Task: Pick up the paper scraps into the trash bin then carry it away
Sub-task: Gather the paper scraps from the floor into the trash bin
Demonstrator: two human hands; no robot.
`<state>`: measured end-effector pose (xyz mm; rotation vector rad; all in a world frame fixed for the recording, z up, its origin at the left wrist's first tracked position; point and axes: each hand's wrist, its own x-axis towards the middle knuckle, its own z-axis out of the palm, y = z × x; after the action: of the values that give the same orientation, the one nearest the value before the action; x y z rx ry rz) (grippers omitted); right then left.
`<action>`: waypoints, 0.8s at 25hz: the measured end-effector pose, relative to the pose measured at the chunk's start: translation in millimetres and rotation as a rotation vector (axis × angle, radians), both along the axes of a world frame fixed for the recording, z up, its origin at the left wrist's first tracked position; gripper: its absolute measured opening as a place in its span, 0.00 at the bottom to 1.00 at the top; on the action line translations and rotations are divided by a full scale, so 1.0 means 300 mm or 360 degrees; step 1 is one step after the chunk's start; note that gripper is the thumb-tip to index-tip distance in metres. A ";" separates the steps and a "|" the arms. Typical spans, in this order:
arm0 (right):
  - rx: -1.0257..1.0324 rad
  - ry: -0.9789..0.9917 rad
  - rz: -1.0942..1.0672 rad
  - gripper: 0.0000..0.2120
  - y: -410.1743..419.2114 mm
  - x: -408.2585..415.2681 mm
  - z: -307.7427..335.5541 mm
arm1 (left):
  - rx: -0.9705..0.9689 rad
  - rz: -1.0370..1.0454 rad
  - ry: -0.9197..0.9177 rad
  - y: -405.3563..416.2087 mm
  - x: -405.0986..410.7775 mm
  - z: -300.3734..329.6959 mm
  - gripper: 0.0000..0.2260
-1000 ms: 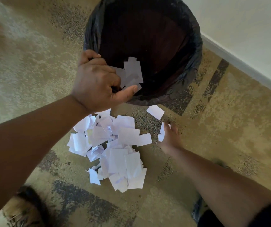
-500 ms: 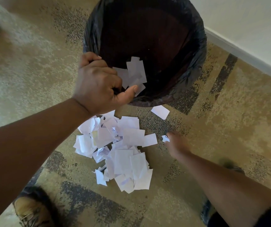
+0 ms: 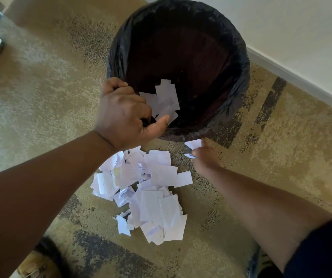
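left hand (image 3: 124,115) grips the near rim of the trash bin (image 3: 239,81), fingers curled over the edge and thumb laid along the rim; the hand also holds a small bunch of white scraps (image 3: 166,99) that stick out past the knuckles over the bin opening. the bin is lined with a black bag and is tipped toward the camera, so its dark inside shows. it sits on the patterned carpet (image 3: 40,97), beyond both hands.

right hand (image 3: 204,155) is low at the carpet, just below the bin's near edge, to the right of the left hand. its fingers are bunched and pinch a few paper scraps (image 3: 194,144); one white piece pokes out above the fingers, another at the left side of the hand.

main pile of paper scraps (image 3: 151,189) lies on the carpet, below the left hand and left of the right forearm, pieces overlapping. one flat piece at the pile's right edge lies just beside the right wrist.

wall and baseboard (image 3: 301,81) run past the bin to the right of both hands.
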<state>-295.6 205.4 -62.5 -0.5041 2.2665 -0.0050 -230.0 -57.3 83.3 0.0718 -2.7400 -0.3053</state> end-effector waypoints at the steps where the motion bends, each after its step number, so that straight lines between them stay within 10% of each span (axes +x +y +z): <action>1: 0.0055 0.0022 0.0066 0.16 -0.006 0.014 0.003 | 0.0007 0.0008 0.0003 0.001 0.001 0.001 0.26; 8: 0.0004 0.0197 0.0160 0.18 -0.016 0.019 0.031 | 0.0043 -0.0004 -0.0016 0.003 -0.002 0.008 0.27; 15: -0.0714 0.0165 0.0092 0.13 -0.025 0.133 0.342 | 0.0075 -0.0119 0.0041 0.008 0.027 0.042 0.27; 20: -0.0866 0.0156 0.0080 0.13 -0.057 0.138 0.531 | 0.0040 -0.0416 -0.0377 -0.046 0.067 0.084 0.27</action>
<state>-254.2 188.3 96.7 -0.8575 2.3381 -0.5953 -210.1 -71.2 108.4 -0.2623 -2.9827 -0.4268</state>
